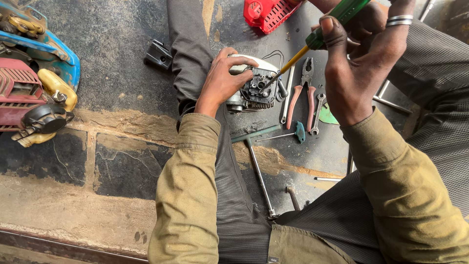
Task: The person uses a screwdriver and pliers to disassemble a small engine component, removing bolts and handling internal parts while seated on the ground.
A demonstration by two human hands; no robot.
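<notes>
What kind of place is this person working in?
Probably a small-engine repair spot on a bare stone floor. A small engine is being worked with a screwdriver, pliers and spanners lie beside it, and a dismantled machine sits nearby.

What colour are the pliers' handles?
The pliers have reddish-pink handles, seen best in the head view, lying right of the engine.

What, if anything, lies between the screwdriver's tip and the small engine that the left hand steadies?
Nothing visible: the screwdriver in the right hand slants down, its tip already reaching the small engine, held by the left hand.

head camera, looking down, close over floor [122,63]
</notes>
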